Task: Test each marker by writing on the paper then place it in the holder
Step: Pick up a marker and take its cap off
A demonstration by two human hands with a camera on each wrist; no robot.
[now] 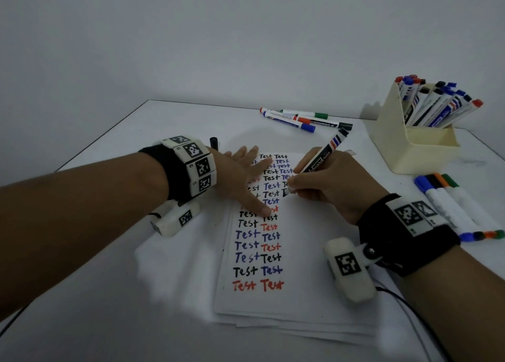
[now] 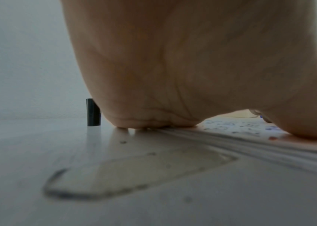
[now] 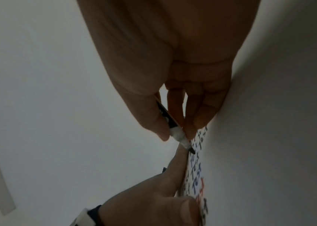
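My right hand (image 1: 322, 189) pinches an uncapped black marker (image 1: 318, 165) with its tip (image 3: 192, 151) on the paper (image 1: 300, 252), beside rows of "Test" written in black, blue and red. My left hand (image 1: 243, 181) lies flat with fingers spread, pressing the paper (image 2: 250, 126) down at its left side. The black cap (image 1: 214, 143) stands upright on the table behind my left hand, seen also as the cap (image 2: 93, 112) in the left wrist view. A cream holder (image 1: 415, 143) at the right rear contains several markers.
Several capped markers (image 1: 300, 118) lie on the table behind the paper. Several more markers (image 1: 459, 206) lie side by side at the right edge, near my right wrist. More sheets lie stacked under the top paper. A cable runs along the table near the front right.
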